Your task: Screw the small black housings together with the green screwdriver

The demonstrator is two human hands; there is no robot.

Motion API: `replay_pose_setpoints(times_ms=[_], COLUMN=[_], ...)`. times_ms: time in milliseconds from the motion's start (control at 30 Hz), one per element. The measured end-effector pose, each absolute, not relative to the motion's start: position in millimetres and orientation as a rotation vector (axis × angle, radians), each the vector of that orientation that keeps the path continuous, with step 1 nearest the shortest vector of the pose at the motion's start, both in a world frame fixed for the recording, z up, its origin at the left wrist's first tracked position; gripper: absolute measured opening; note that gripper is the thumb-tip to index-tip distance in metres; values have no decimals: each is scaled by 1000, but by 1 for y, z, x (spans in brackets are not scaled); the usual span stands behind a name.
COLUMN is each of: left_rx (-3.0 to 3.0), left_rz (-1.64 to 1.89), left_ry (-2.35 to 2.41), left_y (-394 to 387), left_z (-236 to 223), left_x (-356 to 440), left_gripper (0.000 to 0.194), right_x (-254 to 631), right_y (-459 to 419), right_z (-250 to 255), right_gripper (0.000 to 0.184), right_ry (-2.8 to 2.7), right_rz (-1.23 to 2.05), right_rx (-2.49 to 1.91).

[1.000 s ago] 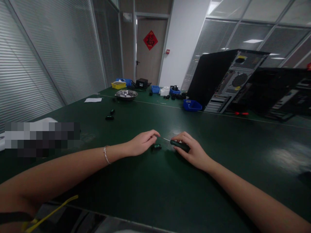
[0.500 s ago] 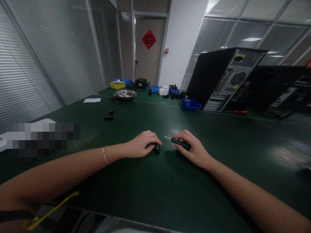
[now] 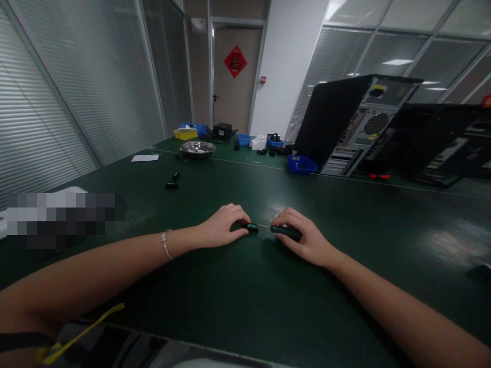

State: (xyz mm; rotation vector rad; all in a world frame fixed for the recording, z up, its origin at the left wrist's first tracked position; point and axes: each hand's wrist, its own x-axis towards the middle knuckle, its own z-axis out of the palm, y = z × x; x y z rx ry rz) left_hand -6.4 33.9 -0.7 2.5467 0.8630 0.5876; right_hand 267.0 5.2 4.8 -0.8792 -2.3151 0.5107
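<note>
My left hand (image 3: 227,227) pinches a small black piece with a green circuit board (image 3: 252,227) between thumb and fingers, just above or on the green table (image 3: 215,291). What exactly the piece is I cannot make out. In my right hand (image 3: 301,236) lies a dark-handled screwdriver (image 3: 286,232), fingers wrapped round its handle. Its thin shaft points left, and the tip is at the right end of the small piece. Whether the tip touches is too small to tell. Two similar small black pieces (image 3: 172,186) rest farther back on the left.
Behind stand a metal bowl (image 3: 198,149), a yellow bin (image 3: 185,134), a blue bin (image 3: 302,165) and a black power adapter-like box (image 3: 222,131). A tilted computer case (image 3: 355,125) occupies the right back. White paper (image 3: 144,158) lies on the left. The table's front edge (image 3: 184,345) runs below my arms.
My left hand has taken hold of the small black piece and turned it lengthwise toward the screwdriver. The screwdriver has dropped slightly, its tip now meeting the piece's end.
</note>
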Motion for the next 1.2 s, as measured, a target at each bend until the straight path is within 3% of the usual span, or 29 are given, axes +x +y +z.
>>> replay_pose_setpoints(times_ms=[967,1200], left_rx=[2532,2538], left_rz=[602,581], left_ry=[802,824], left_y=[40,39], left_z=[-5,-4], left_x=[-6,-4], left_gripper=[15,17], right_x=[257,264], right_y=[0,4], right_z=[8,8], right_gripper=[23,23], right_ry=[-2289,-2251], right_rz=[574,466], right_rx=[-789,-861])
